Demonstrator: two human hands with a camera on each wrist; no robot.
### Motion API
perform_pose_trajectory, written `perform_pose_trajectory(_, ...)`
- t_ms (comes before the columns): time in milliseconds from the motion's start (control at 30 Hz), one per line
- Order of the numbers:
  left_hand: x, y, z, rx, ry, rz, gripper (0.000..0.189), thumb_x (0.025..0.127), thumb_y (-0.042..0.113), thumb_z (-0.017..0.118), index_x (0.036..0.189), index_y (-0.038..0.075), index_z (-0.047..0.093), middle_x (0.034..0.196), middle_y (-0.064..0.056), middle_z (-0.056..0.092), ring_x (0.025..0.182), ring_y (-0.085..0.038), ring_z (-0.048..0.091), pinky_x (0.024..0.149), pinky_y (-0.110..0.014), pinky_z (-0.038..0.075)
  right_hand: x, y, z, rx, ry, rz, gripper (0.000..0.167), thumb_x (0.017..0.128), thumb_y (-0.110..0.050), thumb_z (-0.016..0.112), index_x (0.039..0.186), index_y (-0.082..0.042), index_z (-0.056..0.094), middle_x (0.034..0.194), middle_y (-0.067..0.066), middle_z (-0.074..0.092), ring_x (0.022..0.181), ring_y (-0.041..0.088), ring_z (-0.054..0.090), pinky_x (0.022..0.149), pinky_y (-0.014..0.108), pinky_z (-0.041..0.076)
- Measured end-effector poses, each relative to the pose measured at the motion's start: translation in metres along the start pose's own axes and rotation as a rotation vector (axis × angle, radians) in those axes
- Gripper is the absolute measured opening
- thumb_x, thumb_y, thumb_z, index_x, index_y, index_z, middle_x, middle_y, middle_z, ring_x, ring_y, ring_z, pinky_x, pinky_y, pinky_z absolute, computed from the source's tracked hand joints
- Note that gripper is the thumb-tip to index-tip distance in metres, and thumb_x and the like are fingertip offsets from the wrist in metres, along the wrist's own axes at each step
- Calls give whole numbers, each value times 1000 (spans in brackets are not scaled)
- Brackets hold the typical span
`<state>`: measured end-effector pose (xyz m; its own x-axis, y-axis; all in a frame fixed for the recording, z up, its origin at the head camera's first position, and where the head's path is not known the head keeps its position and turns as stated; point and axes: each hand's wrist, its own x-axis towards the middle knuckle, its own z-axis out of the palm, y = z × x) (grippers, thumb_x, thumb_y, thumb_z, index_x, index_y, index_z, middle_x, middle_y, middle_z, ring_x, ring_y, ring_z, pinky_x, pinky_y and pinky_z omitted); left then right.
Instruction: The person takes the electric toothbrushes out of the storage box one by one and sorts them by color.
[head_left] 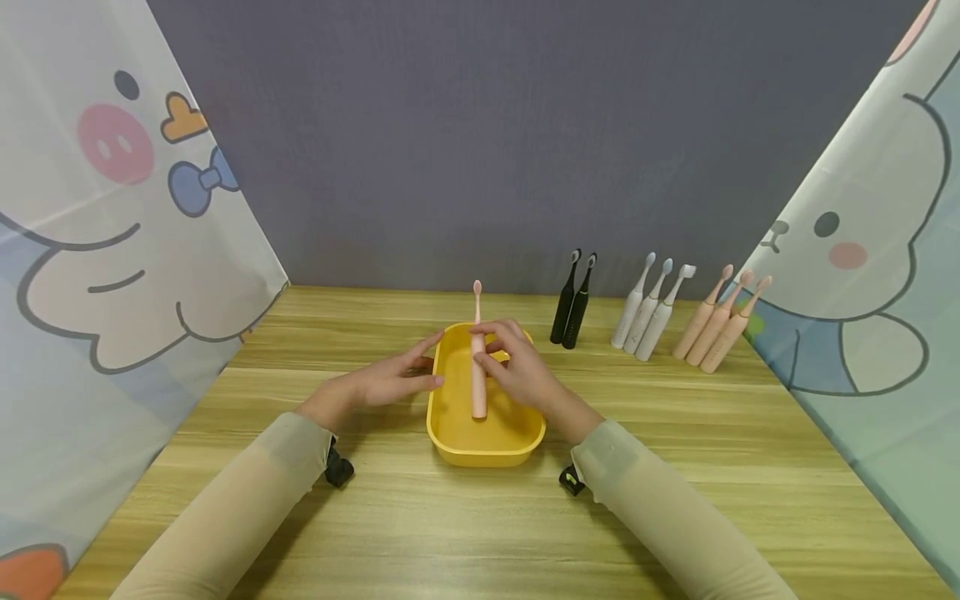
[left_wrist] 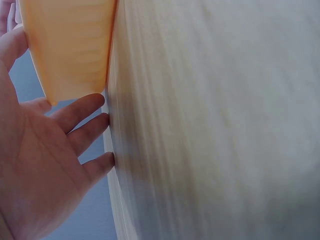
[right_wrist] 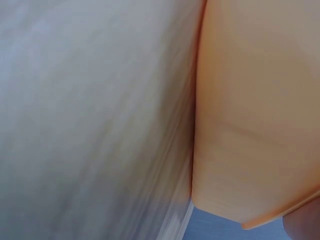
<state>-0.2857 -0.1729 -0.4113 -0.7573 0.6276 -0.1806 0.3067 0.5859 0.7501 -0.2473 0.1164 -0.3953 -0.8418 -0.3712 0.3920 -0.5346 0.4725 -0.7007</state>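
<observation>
A pink electric toothbrush (head_left: 478,383) is pinched between the thumb and fingers of my right hand (head_left: 517,367). It is held over the yellow bin (head_left: 486,458), brush head pointing away from me. My left hand (head_left: 390,379) lies along the bin's left side, its fingers fairly straight and spread. In the left wrist view the thumb and index finger of that hand (left_wrist: 47,145) touch the bin (left_wrist: 70,50). The right wrist view is mostly filled by the bin's outer wall (right_wrist: 250,125), with only a bit of the right hand (right_wrist: 304,220) at the lower corner.
Two black electric toothbrushes (head_left: 573,308) stand at the back, right of the bin. Farther right are three white ones (head_left: 645,321), then three pink-beige ones (head_left: 716,329). A grey panel (head_left: 480,150) rises behind the wood-grain table (head_left: 450,533), with printed cartoon cloths on both sides.
</observation>
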Motion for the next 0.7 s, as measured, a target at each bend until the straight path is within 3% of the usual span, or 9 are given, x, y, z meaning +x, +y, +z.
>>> perform_pose_trajectory(433, -1, 0, -1, 11, 0, 17, 93, 109, 63, 58, 177, 41, 0, 173, -19, 44, 161, -45, 40, 131, -72, 28, 1, 1, 2, 65, 44, -78, 37, 106, -1, 70, 143, -4, 64, 146, 18, 56, 117, 39, 75, 90, 41, 69)
perform_pose_trajectory(700, -2, 0, -1, 12, -1, 13, 92, 108, 65, 58, 177, 43, 0, 173, -18, 45, 161, -44, 41, 131, -72, 28, 0, 2, 2, 103, 57, -56, 37, 105, 0, 70, 142, -4, 63, 147, 21, 54, 119, 41, 74, 86, 41, 70)
